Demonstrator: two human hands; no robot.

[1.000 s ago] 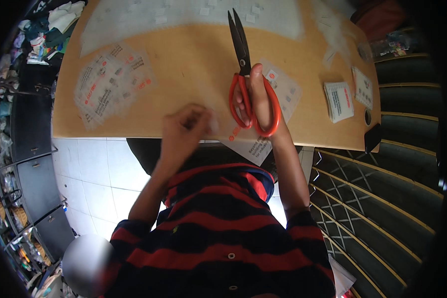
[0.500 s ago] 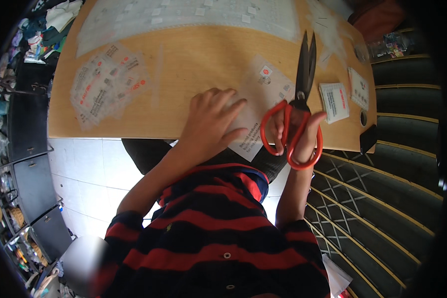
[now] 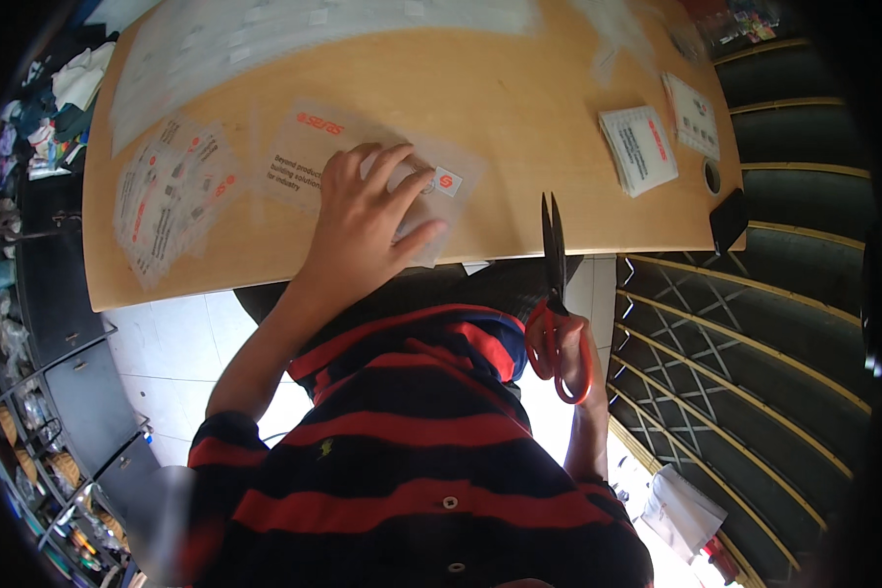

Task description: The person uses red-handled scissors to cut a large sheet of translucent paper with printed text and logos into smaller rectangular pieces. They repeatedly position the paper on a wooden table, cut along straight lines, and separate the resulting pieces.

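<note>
My left hand (image 3: 367, 211) presses down on a translucent printed plastic bag (image 3: 309, 137) near the table's front edge, its fingers spread. Black and red print shows at the bag's left end, and a small white square label sits at its right; my palm hides the middle. My right hand (image 3: 570, 343) is closed round the red handles of a pair of scissors (image 3: 554, 245), just off the table's front edge. The black blades point up and away from me, nearly together, with nothing between them.
Loose printed plastic pieces (image 3: 176, 196) overlap on the left of the wooden table (image 3: 519, 118). A large clear sheet (image 3: 314, 39) covers the far side. Two stacks, a printed one (image 3: 640, 152) and a paler one (image 3: 691, 116), lie right. A dark phone-like object (image 3: 728, 225) is at the right edge.
My left hand has shifted left with the plastic bag, which has turned so its print faces left. My right hand has drawn the scissors down, back from the table and away from the bag.
</note>
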